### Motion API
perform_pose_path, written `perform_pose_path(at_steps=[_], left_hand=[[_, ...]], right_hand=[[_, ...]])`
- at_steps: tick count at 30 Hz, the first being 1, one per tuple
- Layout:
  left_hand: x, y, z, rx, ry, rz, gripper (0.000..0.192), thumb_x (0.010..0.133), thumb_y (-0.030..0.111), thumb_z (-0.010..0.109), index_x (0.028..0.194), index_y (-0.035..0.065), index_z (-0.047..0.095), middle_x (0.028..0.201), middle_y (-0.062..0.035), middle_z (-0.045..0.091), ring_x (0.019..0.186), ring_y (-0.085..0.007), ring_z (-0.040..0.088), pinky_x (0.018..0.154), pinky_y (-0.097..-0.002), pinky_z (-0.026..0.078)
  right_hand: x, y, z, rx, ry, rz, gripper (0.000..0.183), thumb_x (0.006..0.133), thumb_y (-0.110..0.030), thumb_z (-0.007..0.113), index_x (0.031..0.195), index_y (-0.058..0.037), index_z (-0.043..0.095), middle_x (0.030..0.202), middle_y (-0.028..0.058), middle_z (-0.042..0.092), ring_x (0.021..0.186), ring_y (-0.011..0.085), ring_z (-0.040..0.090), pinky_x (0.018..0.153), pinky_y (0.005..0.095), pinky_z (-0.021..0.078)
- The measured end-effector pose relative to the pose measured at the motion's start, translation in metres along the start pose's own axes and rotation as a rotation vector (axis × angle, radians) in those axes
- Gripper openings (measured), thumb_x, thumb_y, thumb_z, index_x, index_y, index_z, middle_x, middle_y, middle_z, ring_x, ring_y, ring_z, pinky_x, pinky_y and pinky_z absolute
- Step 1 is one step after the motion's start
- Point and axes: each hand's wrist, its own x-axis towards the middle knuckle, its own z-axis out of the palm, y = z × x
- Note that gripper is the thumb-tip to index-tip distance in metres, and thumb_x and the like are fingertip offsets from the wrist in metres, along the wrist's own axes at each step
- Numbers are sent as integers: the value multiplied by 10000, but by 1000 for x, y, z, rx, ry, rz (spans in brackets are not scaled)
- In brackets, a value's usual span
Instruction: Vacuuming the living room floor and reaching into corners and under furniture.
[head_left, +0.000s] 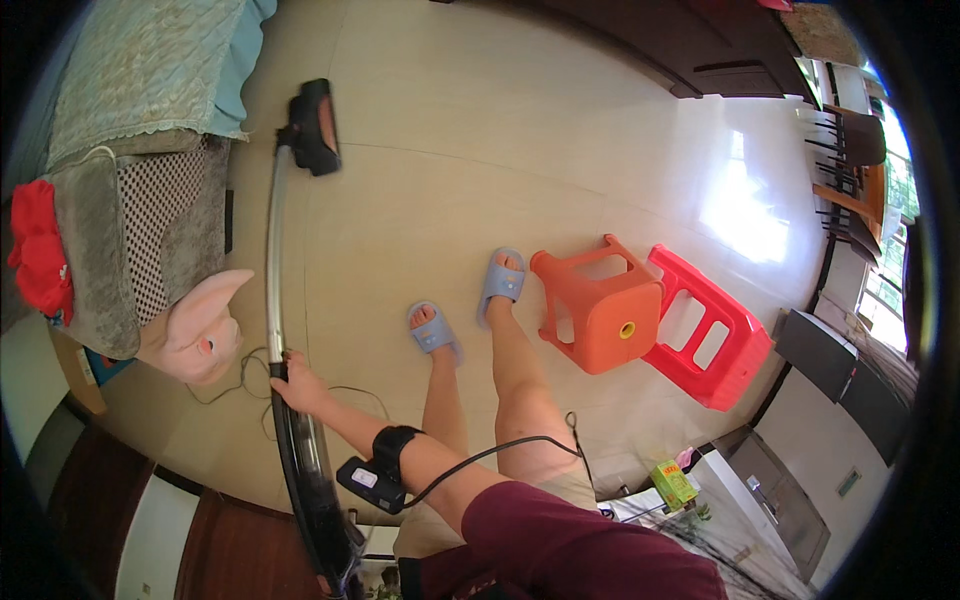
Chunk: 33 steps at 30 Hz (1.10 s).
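My right hand (300, 384) is closed around a stick vacuum cleaner (276, 247), at the place where its silver tube meets the black body. The black floor head (313, 127) lies on the tiled floor at the upper left, near the edge of a quilted cover. Below my hand the dark body (311, 480) with a clear part runs down to the picture's lower edge. A black strap (394, 450) on my forearm holds a small black device (371, 484) with a cable. My left hand is out of view.
Left stands a grey sofa (191, 255) with a pale quilted cover (150, 75), red cloth (39, 251) and pink plush toy (206, 337); a thin cable (244, 382) lies beside it. An orange stool (622, 322) and a red stool (709, 330) are right of my slippered feet.
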Motion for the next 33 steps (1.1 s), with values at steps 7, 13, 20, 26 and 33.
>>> perform_pose_path(at_steps=[7, 13, 20, 26, 33], left_hand=[[39, 62, 31, -195, 12, 78, 301, 650, 132, 536, 889, -50, 509, 704, -84, 533, 596, -159, 459, 530, -301, 381], [57, 150, 31, -368, 15, 144, 68, 673, 2, 487, 734, -24, 470, 520, -58, 463, 424, -143, 431, 418, -272, 355], [55, 221, 40, -275, -36, 208, 74, 682, 50, 518, 657, 4, 465, 521, -44, 464, 449, -151, 442, 438, -279, 364], [24, 252, 40, -195, -37, 48, 79, 679, 62, 522, 658, 7, 469, 525, -43, 465, 456, -153, 444, 444, -282, 365], [-8, 279, 58, -208, -96, -101, 87, 675, 76, 526, 660, 10, 473, 530, -42, 466, 465, -155, 445, 451, -285, 366]], right_hand=[[-19, 145, -212, 654, 291, 123, 317, 814, -213, 447, 1111, -107, 414, 993, 39, 483, 884, 170, 484, 727, 387, 422], [-109, 214, -312, 1325, 763, 338, 1047, 613, -679, 489, 1292, -25, 33, 1316, 174, 133, 1207, 264, 199, 897, 531, 247], [-111, 252, -356, 1877, 1123, -11, 1018, 526, -741, 496, 1211, -25, 261, 1203, 172, 271, 1098, 285, 312, 887, 532, 267], [-100, 248, -396, 2214, 1172, -235, 718, 633, -578, 571, 1115, -70, 411, 1078, 82, 440, 932, 243, 431, 910, 530, 253], [-108, 191, -434, 1992, 940, -355, 507, 686, -395, 613, 1017, -42, 461, 954, 87, 519, 884, 268, 503, 898, 504, 341]])
